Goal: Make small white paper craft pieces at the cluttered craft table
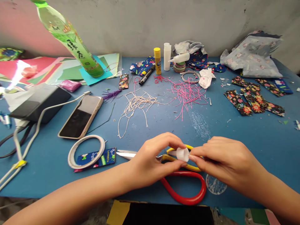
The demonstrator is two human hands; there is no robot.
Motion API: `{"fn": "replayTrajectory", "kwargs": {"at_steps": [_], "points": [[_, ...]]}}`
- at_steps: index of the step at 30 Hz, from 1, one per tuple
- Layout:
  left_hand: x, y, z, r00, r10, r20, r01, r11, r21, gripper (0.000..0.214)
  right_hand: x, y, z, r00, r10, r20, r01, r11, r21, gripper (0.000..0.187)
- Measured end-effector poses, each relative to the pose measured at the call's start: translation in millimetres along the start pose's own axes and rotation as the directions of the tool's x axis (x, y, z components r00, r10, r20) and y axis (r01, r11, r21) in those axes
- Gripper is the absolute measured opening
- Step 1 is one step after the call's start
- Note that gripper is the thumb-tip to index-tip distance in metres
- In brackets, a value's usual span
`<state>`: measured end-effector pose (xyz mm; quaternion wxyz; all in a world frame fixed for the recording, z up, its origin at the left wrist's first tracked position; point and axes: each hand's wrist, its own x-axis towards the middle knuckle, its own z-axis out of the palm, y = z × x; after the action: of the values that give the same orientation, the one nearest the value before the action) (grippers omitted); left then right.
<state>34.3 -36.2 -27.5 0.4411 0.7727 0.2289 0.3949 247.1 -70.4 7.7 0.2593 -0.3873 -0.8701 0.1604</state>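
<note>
Between the thumb and fingers of my left hand (150, 159) is a small white plastic cap (182, 154), tilted with its open end toward the right. My right hand (225, 161) is pinched closed at that opening; a thin, pale tip shows by the fingertips, too small to name. Under the hands lie yellow-handled scissors (195, 167), partly covered by my left hand. Nearer the table edge is a large red scissor handle (198, 198). A clear round disc (216, 184) lies below my right hand.
Left of the hands are a white tape ring (71, 156), a phone (81, 117) and cables (38, 125). Beyond lie beige cord (138, 104) and pink cord (187, 93). A glue stick (157, 61), a tall green bottle (70, 40) and fabric pieces (254, 100) sit farther back.
</note>
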Motion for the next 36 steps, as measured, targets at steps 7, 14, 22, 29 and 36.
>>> {"fn": "replayTrajectory", "kwargs": {"at_steps": [7, 14, 22, 29, 36], "points": [[-1.0, 1.2, -0.8, 0.999, -0.043, 0.01, 0.043, 0.998, -0.041, 0.023, 0.9, 3.7, -0.3, 0.995, -0.091, -0.044, 0.083, 0.986, -0.145, 0.013], [-0.2, 3.0, -1.0, 0.999, -0.022, 0.023, 0.023, 0.999, -0.032, 0.024, 1.2, 3.4, -3.0, 0.992, -0.117, -0.046, 0.104, 0.969, -0.226, 0.016], [-1.3, -2.4, -0.8, 0.997, 0.073, -0.011, -0.072, 0.995, 0.067, 0.025, 0.0, 3.2, 1.3, 0.993, -0.104, -0.047, 0.091, 0.97, -0.224, 0.017], [-1.2, -2.0, 0.0, 0.989, 0.149, -0.001, -0.147, 0.978, 0.148, 0.022, -1.2, -1.0, 3.7, 0.999, 0.037, -0.016, -0.039, 0.99, -0.132, 0.023], [0.8, -0.4, -2.6, 0.986, 0.168, -0.013, -0.164, 0.974, 0.155, 0.021, 2.4, -3.6, 0.4, 0.994, 0.109, 0.012, -0.108, 0.994, -0.028, 0.027]]}}
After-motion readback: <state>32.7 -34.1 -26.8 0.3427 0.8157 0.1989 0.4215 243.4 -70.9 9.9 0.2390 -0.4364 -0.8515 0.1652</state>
